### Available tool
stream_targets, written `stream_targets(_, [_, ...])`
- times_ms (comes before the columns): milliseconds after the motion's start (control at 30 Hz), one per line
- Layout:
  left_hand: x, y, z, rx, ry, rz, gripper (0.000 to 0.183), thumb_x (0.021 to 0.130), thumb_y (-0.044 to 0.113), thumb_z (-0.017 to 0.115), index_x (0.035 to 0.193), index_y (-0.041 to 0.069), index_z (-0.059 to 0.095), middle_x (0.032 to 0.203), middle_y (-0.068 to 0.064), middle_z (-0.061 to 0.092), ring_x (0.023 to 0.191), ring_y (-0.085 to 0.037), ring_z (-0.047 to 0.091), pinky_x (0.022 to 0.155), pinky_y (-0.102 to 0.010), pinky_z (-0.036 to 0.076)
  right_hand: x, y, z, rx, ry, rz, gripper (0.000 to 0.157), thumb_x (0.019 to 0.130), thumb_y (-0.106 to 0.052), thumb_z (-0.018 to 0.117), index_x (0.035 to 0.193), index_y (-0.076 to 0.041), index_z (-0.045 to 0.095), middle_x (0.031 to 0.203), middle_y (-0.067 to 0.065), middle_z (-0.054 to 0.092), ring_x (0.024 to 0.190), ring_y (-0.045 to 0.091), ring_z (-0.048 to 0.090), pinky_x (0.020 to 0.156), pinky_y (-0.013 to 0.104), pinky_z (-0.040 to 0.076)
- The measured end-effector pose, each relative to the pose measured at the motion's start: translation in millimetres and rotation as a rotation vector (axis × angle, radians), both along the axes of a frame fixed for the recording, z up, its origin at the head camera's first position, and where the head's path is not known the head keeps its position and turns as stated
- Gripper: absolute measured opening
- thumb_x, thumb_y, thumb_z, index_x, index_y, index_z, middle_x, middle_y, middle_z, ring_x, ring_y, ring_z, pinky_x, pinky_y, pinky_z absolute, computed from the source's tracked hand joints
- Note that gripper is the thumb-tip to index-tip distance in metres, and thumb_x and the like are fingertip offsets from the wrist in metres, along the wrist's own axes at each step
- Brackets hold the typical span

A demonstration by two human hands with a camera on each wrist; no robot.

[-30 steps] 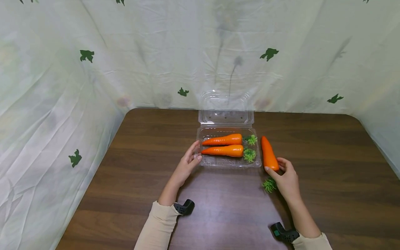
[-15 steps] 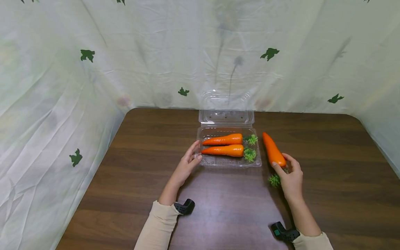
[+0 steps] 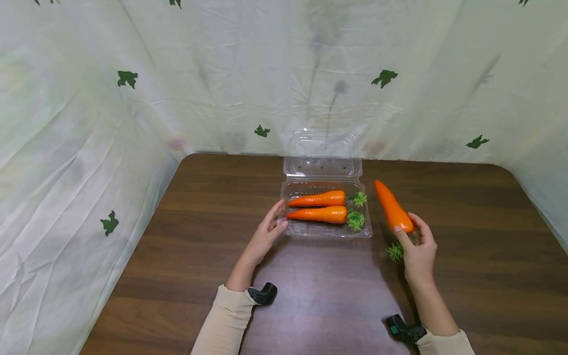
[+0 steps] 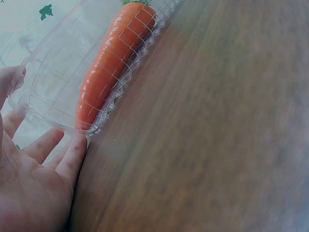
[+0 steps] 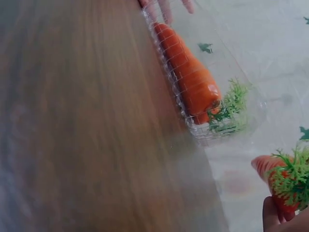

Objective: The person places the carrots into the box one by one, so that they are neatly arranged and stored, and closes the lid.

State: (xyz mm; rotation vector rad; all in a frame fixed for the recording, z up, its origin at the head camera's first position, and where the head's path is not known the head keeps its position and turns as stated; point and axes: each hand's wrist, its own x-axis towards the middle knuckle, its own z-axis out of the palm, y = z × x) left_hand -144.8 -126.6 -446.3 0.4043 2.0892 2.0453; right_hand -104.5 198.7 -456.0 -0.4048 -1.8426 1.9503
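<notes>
My right hand (image 3: 420, 254) grips an orange carrot (image 3: 392, 206) near its thick end, thumb on one side and fingers on the other. The tip points away to the upper left, and green leaves hang under the hand. Left of it stands a clear plastic clamshell box (image 3: 310, 230) with its lid up. Inside lie two carrots, the far one (image 3: 317, 198) and the near one (image 3: 317, 214), tips left and leaves right. My left hand (image 3: 262, 239) touches the box's left end with fairly straight, spread fingers. The left wrist view shows those fingers (image 4: 44, 145) against the plastic.
The raised lid (image 3: 322, 165) stands at the far edge of the brown wooden table (image 3: 222, 197). Behind and beside the table hangs a pale curtain (image 3: 222, 74) with green leaf shapes.
My right hand has moved right and away from me with the carrot, which now tilts more to the upper left. The left hand and the box have stayed in place.
</notes>
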Motion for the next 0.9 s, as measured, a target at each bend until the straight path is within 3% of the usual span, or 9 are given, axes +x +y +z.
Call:
stream_targets(233, [0.1, 0, -0.7, -0.002, -0.002, -0.001, 0.057, 0.093, 0.007, 0.048, 0.142, 0.005, 0.021, 0.142, -0.023, 0.023, 0.122, -0.04, 0.033, 0.098, -0.046, 0.031, -4.8, -2, 10.0, -0.075, 0.069, -0.017, 0.034, 0.079, 0.002, 0.065, 0.109, -0.005, 0.051, 0.103, 0.008, 0.048, 0.097, 0.019, 0.044, 0.073, 0.015, 0.043])
stream_targets(467, [0.0, 0, -1.0, 0.001, -0.005, 0.003, 0.056, 0.092, 0.007, 0.048, 0.142, 0.006, 0.021, 0.141, -0.024, 0.024, 0.122, -0.04, 0.034, 0.097, -0.046, 0.031, -12.2, -11, 23.6, -0.055, 0.152, 0.023, 0.032, 0.08, 0.006, 0.062, 0.109, 0.0, 0.052, 0.105, 0.007, 0.048, 0.099, 0.019, 0.044, 0.075, 0.016, 0.044])
stream_targets(900, [-0.3, -1, -2.1, -0.021, -0.008, 0.004, 0.057, 0.092, 0.008, 0.049, 0.142, 0.007, 0.021, 0.142, -0.023, 0.024, 0.121, -0.04, 0.034, 0.097, -0.046, 0.031, -37.4, -35, 39.0, -0.017, 0.193, 0.187, 0.038, 0.082, 0.004, 0.06, 0.117, 0.009, 0.045, 0.11, 0.003, 0.049, 0.102, 0.019, 0.043, 0.076, 0.018, 0.044])
